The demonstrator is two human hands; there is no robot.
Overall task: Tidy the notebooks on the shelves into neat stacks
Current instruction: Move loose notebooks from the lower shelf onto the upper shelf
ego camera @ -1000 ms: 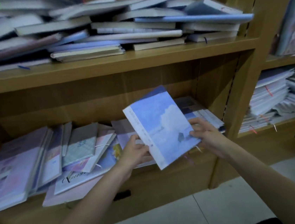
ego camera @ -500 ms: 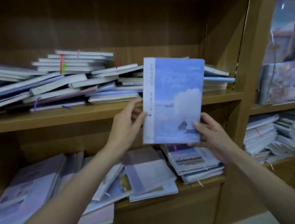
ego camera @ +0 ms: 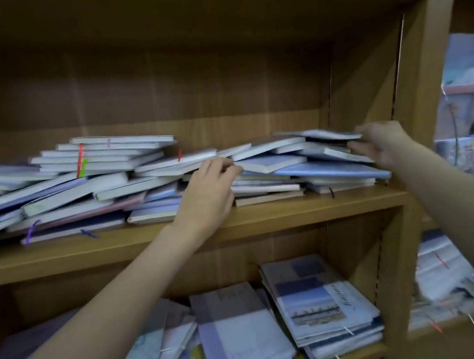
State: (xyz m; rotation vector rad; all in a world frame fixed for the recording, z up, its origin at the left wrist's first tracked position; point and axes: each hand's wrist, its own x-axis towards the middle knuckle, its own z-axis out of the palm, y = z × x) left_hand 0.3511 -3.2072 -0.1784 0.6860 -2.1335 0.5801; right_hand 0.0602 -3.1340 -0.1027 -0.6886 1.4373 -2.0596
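Both my hands are up at the middle shelf [ego camera: 177,236], working the messy heap of notebooks [ego camera: 272,163] on its right half. My left hand [ego camera: 207,191] is at the front of the pile near the middle, fingers curled onto the edge of a notebook that sticks out there, so I'd call that a grip on the stack's edge. My right hand [ego camera: 379,142] is over at the far right, next to the shelf's side panel [ego camera: 366,82], fingers pinching the top notebook [ego camera: 325,135], a thin blue one lying slightly tilted on the heap. It's a bit blurry there, so exactly how the thumb sits I can't tell.

The rest of that shelf is more notebooks lying flat at all sorts of angles, with a taller stack [ego camera: 109,155] toward the left that has red and green ribbon markers [ego camera: 80,163] hanging out of it. A light blue notebook [ego camera: 332,170] juts out of the right pile at a slant.

On the lower shelf there's a fairly square stack [ego camera: 317,297] at the right and looser purple-covered ones [ego camera: 235,327] fanned out beside it.
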